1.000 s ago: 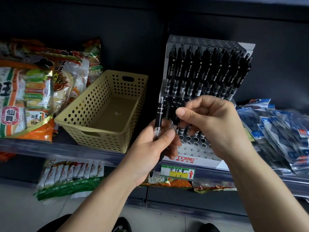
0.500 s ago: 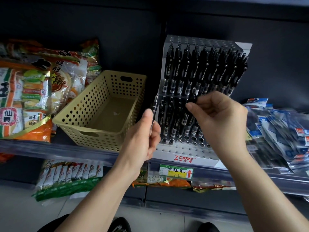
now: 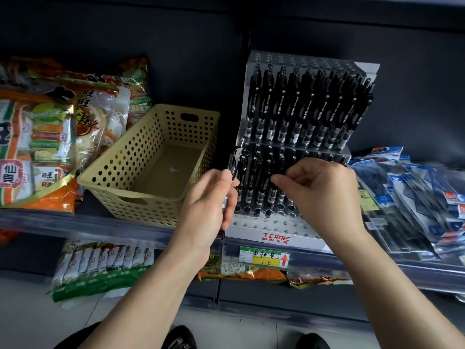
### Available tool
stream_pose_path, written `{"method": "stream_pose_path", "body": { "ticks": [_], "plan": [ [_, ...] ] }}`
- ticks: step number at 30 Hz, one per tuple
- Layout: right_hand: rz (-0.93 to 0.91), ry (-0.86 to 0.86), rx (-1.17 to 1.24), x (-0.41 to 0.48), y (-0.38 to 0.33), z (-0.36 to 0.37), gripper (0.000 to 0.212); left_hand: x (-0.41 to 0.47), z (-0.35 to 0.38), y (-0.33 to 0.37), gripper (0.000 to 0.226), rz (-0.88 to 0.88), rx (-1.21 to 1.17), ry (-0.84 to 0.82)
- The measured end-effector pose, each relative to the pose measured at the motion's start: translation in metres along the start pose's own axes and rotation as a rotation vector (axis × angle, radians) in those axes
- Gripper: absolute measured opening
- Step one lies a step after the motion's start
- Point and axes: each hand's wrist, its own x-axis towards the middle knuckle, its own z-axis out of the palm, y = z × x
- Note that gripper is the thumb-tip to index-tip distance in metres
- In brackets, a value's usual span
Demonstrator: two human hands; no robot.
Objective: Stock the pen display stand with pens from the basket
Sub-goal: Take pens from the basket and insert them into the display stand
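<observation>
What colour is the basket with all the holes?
The basket is pale yellow, dotted with round holes. The head view shows it best.

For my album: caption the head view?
Left hand holds black pen; right hand pinches another pen in white perforated stand.

The left grip (image 3: 210, 202), a bare hand, holds a black pen (image 3: 234, 163) upright just beside the left edge of the pen display stand (image 3: 274, 234). The right grip (image 3: 324, 195) reaches into the stand's lower tier, with thumb and forefinger curled onto the top of a lower-row pen (image 3: 269, 191). Above it the upper row (image 3: 309, 109) stands packed with black pens. A yellow perforated basket (image 3: 120, 170) sits on the shelf (image 3: 50, 220) just left of the stand, with snack bags (image 3: 50, 137) beyond it. Blue packets (image 3: 415, 202) lie to the right. A price label (image 3: 264, 256) is fixed to the shelf edge under the stand.
</observation>
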Motion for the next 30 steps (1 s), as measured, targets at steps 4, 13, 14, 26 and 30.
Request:
{"method": "stream_pose_path", "body": {
  "ticks": [4,13,14,26,30],
  "plan": [
    [-0.008,-0.040,-0.040,-0.002,0.002,0.002,0.023,-0.001,0.001,0.000,0.017,0.031,0.024,-0.036],
    [-0.085,-0.065,-0.136,-0.004,0.000,-0.001,0.036,-0.001,0.005,-0.005,0.007,0.107,0.140,-0.116],
    [-0.094,-0.048,-0.126,-0.005,-0.003,-0.003,0.040,-0.002,0.006,-0.005,0.008,0.114,0.139,-0.122],
    [0.020,-0.053,0.348,-0.009,-0.029,-0.017,0.010,-0.005,0.021,-0.010,0.007,0.189,0.192,-0.150],
    [0.011,0.047,0.348,-0.001,-0.021,-0.032,0.016,-0.003,0.014,-0.010,0.008,0.266,0.410,-0.127]
  ]
}}
